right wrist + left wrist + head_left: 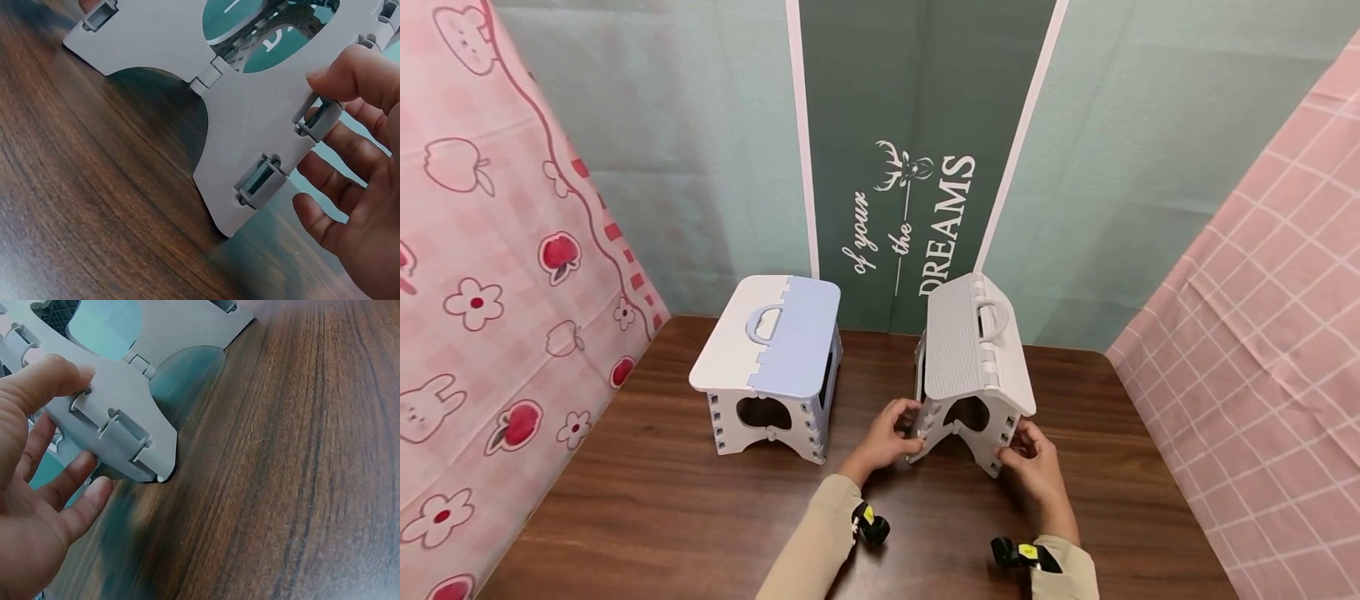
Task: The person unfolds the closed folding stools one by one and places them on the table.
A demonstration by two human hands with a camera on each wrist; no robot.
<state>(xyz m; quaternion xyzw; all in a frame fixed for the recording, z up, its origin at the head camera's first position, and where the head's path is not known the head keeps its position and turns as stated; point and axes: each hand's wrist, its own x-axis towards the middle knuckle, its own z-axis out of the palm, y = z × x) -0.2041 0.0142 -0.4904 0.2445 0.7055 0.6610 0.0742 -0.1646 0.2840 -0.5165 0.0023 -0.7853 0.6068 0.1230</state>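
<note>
A grey and white folding step stool (pixel 953 342) stands on the right side of the table, its top bent along the middle hinge like a low roof. My left hand (pixel 887 437) grips its left front leg, thumb on the front panel and fingers round the side. On the opposite leg, my right hand (pixel 1036 467) holds the edge the same way. In the left wrist view the left thumb presses the leg panel (pixel 119 400) beside a hinge. The right wrist view shows the right thumb on the other leg panel (pixel 250 131). The far legs are mostly hidden.
A second folding stool (pixel 767 333), white and light blue with a flat top, stands unfolded to the left. Both are on a dark wooden table (pixel 647 500). Cloth hangs behind, with a pink patterned sheet (pixel 490 292) at left and a pink checked one (pixel 1285 333) at right.
</note>
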